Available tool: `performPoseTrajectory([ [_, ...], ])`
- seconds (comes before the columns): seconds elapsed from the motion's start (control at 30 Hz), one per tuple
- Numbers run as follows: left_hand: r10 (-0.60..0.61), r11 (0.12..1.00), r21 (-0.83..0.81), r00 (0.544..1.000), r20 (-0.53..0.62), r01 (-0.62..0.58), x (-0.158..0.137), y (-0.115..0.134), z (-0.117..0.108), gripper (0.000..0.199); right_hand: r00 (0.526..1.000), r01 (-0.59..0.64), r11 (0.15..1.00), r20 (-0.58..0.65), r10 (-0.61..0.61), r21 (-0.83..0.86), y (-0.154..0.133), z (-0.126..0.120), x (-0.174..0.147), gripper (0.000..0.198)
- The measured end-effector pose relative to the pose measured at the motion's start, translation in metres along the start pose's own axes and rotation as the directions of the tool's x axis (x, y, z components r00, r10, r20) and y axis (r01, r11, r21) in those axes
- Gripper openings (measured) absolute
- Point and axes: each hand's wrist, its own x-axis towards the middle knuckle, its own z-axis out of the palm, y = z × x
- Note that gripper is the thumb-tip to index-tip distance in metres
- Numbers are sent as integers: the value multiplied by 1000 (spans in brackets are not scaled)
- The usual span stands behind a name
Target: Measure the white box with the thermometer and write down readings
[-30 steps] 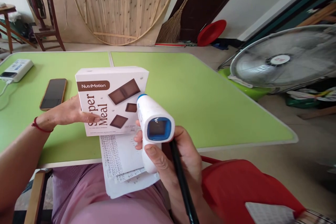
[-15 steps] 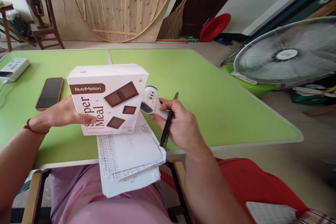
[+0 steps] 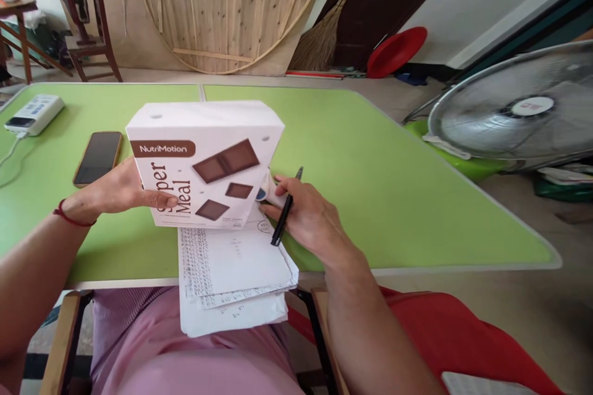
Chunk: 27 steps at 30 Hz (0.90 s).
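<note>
My left hand (image 3: 132, 188) grips the left side of a white NutriMotion box (image 3: 185, 199), its thumb across the front. The box is held upright and slightly tilted above the green table, with brown bars printed on it. In my right hand (image 3: 308, 213) is a white handheld device (image 3: 277, 194) with blue parts; its head is mostly hidden behind the box's right edge. The same hand also holds a black pen (image 3: 283, 217) slanting across the fingers. Below the box, a stack of handwritten papers (image 3: 241, 265) overhangs the table's near edge.
A phone (image 3: 98, 158) and a white power bank (image 3: 36, 114) with a cable lie on the left of the green table (image 3: 370, 197). A large fan (image 3: 523, 105) stands at the right. A red chair or stool (image 3: 430, 327) is beside my right arm.
The white device has moved behind the box's right edge, so less of it shows. My right hand is closer to the box. The whole view has shifted slightly.
</note>
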Motion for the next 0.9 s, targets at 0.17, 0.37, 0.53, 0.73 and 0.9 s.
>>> performPoseTrajectory([
  [0.17, 80, 996, -10, 965, -248, -85, 4, -7, -5, 47, 968, 149, 982, -218, -121, 114, -4, -7, -3, 23],
  [0.37, 214, 974, 166, 869, -446, -155, 20, -37, -6, 69, 955, 219, 846, -284, -84, 486, -36, -11, -3, 28],
  [0.53, 317, 931, 305, 855, -411, -199, 32, -55, -6, 70, 948, 272, 638, -315, -48, 721, -61, -6, 8, 38],
  [0.73, 379, 838, 532, 828, -412, -119, 27, -57, -2, 66, 962, -108, 514, 219, -161, 851, -78, -12, 46, 15],
  [0.9, 827, 353, 936, 466, -313, 3, 8, -32, 26, 48, 927, -285, 492, 367, -75, 822, -77, 8, 59, 7],
])
